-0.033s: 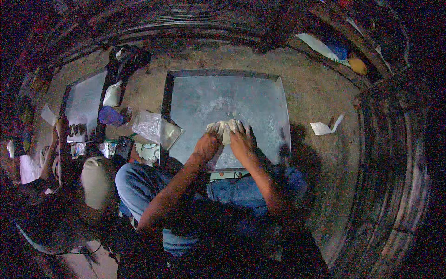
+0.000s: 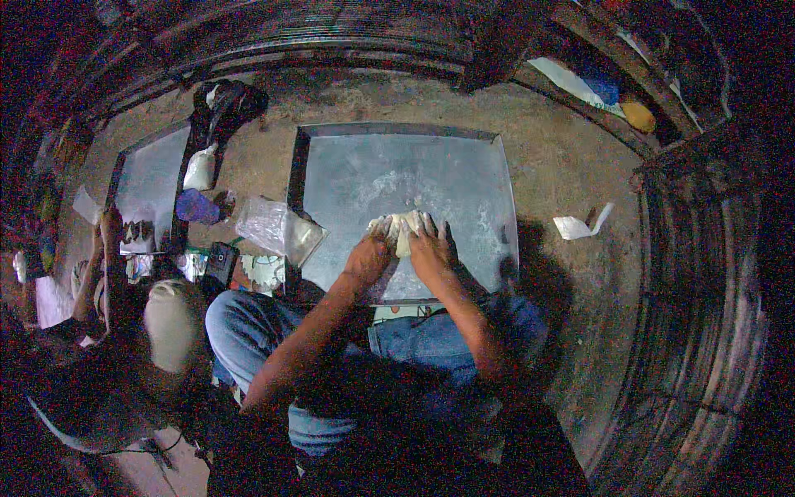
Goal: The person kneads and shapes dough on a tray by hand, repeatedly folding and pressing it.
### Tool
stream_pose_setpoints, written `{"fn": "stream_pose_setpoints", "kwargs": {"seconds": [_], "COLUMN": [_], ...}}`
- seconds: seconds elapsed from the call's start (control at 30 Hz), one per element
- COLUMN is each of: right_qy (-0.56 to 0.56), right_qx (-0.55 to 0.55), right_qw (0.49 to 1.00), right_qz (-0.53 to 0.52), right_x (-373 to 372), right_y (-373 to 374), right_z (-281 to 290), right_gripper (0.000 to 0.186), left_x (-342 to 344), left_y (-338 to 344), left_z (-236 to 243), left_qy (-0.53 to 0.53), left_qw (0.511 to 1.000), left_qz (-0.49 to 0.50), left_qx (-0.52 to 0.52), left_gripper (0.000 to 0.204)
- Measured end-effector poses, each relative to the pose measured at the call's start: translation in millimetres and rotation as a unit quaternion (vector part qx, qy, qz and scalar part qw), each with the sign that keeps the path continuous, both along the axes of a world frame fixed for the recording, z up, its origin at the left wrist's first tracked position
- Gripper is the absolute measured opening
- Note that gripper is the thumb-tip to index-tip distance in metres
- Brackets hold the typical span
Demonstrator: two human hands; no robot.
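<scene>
A pale lump of dough [image 2: 403, 243] lies on a shallow metal tray [image 2: 348, 178] dusted with flour in front of my legs. From its left side my left hand [image 2: 373, 248] grips it, fingers bent over its far edge. Against the other side, my right hand [image 2: 430, 247] presses with its fingers curled over the top. White flour coats the fingers of both hands. Much of the dough is hidden beneath them.
Beside the tray's left rim lies a clear plastic bag [image 2: 263, 225]. Further left are a purple bundle [image 2: 199, 207], a white bag [image 2: 199, 170] and a second metal tray [image 2: 149, 178], where another person's hands [image 2: 108, 228] work. White paper [image 2: 573, 228] lies on the right.
</scene>
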State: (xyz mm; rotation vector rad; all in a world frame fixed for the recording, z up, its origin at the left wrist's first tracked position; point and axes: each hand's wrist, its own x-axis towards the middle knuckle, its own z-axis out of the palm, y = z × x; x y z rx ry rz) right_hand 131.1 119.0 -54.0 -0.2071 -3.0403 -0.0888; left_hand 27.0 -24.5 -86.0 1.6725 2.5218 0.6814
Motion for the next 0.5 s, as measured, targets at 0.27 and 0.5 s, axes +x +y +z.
{"fn": "stream_pose_setpoints", "kwargs": {"seconds": [0.27, 0.5], "right_qy": [-0.240, -0.167], "right_qx": [-0.153, -0.252], "right_qw": [0.958, 0.948], "right_qz": [-0.036, -0.097], "right_x": [-45, -47], "right_y": [40, 23], "right_z": [26, 43], "right_gripper": [0.046, 0.041], "left_x": [-30, -21], "left_y": [9, 6], "left_z": [-18, 12], "left_qy": [-0.079, -0.062], "left_qw": [0.991, 0.987], "left_qz": [-0.071, -0.057], "left_qx": [-0.079, -0.134], "left_gripper": [0.057, 0.066]}}
